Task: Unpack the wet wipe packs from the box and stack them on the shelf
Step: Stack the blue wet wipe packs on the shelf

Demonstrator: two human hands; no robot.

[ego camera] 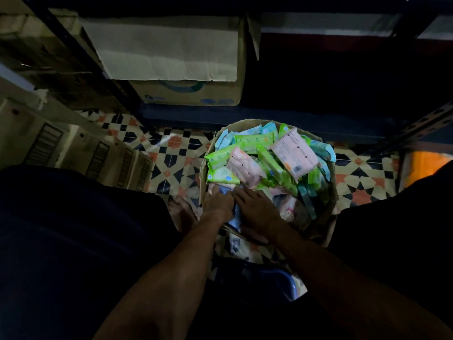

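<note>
Left hand (218,202) digs among the packs (255,141) at the box's (330,200) near edge; its grip is too dim to tell. Touching it, the right hand (257,207) lies flat-fingered on packs, probably corralling a bunch. The shelf (269,120) stands beyond both hands.

I get one view only, a wide-angle camera on the head. It looks steeply down and slightly forward, close over the cardboard box (331,192) on the tiled floor (176,148), with the shelf (269,119) filling the upper part.
</note>
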